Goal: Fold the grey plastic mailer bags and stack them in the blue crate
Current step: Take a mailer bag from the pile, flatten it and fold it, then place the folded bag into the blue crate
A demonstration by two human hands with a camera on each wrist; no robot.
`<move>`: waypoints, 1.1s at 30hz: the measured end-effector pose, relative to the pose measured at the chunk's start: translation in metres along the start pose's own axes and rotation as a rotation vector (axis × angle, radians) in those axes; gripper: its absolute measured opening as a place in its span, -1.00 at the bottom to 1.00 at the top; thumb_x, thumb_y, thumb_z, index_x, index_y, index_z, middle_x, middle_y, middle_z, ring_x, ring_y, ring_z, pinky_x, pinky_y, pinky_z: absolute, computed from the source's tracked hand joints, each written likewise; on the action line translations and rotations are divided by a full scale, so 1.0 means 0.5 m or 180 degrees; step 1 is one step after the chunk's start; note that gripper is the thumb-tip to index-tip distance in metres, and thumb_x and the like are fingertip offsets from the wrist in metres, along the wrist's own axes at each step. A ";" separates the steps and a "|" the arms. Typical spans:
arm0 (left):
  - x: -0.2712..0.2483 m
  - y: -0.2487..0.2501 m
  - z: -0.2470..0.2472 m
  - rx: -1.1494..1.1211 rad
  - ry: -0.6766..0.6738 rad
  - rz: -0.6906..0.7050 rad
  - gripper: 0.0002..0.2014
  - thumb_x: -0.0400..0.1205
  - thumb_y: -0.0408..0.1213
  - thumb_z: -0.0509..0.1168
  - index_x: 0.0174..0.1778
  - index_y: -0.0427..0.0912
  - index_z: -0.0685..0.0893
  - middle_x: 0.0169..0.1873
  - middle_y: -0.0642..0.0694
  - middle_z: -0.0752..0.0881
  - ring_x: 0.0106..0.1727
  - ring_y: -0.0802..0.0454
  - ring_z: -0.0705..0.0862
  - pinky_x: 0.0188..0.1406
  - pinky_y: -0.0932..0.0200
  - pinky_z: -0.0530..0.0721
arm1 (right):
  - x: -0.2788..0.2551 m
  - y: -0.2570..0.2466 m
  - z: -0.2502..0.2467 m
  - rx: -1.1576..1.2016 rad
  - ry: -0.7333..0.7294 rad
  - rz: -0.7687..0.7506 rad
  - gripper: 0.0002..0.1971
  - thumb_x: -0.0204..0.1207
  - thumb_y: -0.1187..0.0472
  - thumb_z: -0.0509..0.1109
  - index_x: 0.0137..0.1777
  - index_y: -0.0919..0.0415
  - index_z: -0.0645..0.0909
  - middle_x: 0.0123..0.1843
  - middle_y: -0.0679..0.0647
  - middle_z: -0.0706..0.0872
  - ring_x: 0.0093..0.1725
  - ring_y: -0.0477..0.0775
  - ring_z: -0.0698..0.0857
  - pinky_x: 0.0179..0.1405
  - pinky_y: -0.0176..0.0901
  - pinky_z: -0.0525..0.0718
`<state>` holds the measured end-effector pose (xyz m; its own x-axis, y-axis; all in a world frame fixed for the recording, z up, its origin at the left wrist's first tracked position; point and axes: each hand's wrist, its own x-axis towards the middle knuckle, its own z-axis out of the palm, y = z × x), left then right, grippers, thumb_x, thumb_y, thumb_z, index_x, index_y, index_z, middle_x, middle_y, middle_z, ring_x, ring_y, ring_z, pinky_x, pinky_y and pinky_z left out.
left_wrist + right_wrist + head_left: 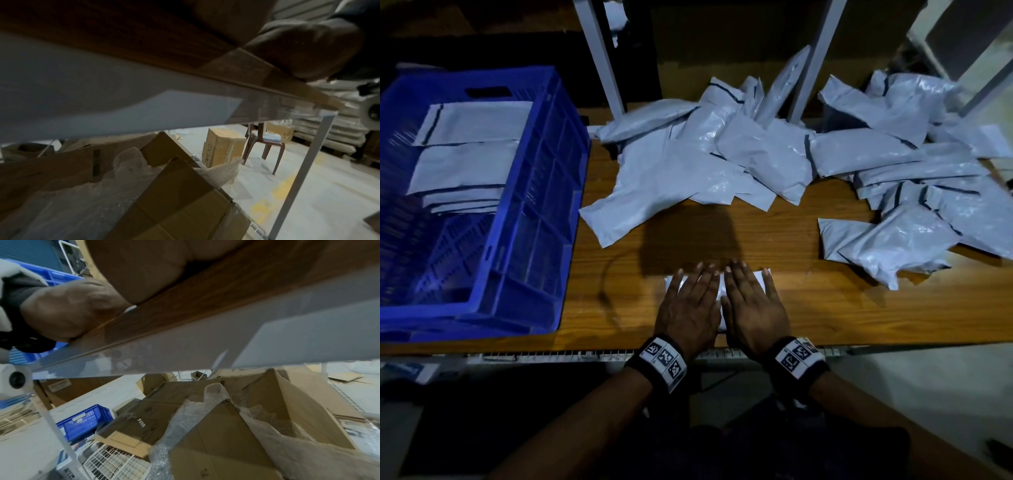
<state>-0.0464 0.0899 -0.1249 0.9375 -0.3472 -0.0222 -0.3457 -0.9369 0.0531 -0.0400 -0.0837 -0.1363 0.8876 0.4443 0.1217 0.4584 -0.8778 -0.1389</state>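
The blue crate (pixel 544 212) at my left holds a stack of folded bags; the loose pile (pixel 774 161) lies beyond. My left hand (pixel 688 308) and right hand (pixel 751 308) press flat, fingers straight, on the folded mailer (pixel 720 289) near the table edge. Lifting too soon, I judge the slick plastic springs open.

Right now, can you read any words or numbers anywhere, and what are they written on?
No text reads whole.
Brown cardboard box on the floor: sideways print, maybe "boa", cut off and unsure.
White label on the blue plastic crate under the table: too blurred.
Black-and-white square-code wristbands: patterns only, no words.
Grey plastic mailer bags: no print visible.
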 end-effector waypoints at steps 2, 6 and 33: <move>0.001 0.001 -0.001 -0.0018 -0.0048 -0.0022 -0.39 0.79 -0.01 -0.12 0.75 -0.20 0.31 0.73 -0.15 0.34 0.77 -0.13 0.23 0.72 -0.33 0.15 | 0.001 -0.001 0.000 -0.0045 -0.0095 0.0015 -0.41 0.86 0.00 -0.08 0.74 0.37 0.27 0.77 0.29 0.26 0.81 0.20 0.11 0.71 0.46 0.08; 0.002 0.008 -0.003 0.0035 -0.0197 -0.0091 -0.35 0.78 0.01 -0.15 0.78 -0.22 0.22 0.77 -0.16 0.23 0.80 -0.13 0.13 0.73 -0.34 0.07 | 0.006 -0.003 -0.005 -0.0005 -0.0307 0.0140 -0.34 0.83 -0.06 -0.25 0.78 0.32 0.19 0.82 0.23 0.16 0.83 0.14 -0.01 0.74 0.44 -0.02; -0.054 0.026 -0.189 -0.5712 0.0977 -0.2425 -0.60 0.42 -0.37 0.68 0.16 -0.30 0.80 0.05 -0.25 0.87 0.12 -0.29 0.84 0.20 -0.32 0.78 | -0.100 -0.031 -0.175 0.4679 -0.0061 0.1991 -0.40 0.44 -0.24 0.61 0.40 0.01 0.63 0.03 0.08 0.88 -0.05 0.16 0.88 -0.18 0.12 0.82</move>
<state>-0.0727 0.0909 -0.0291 0.8887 0.2391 -0.3912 0.3085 0.3194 0.8960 -0.0952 -0.1080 -0.0544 0.9392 0.1090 -0.3256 -0.3285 0.0085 -0.9445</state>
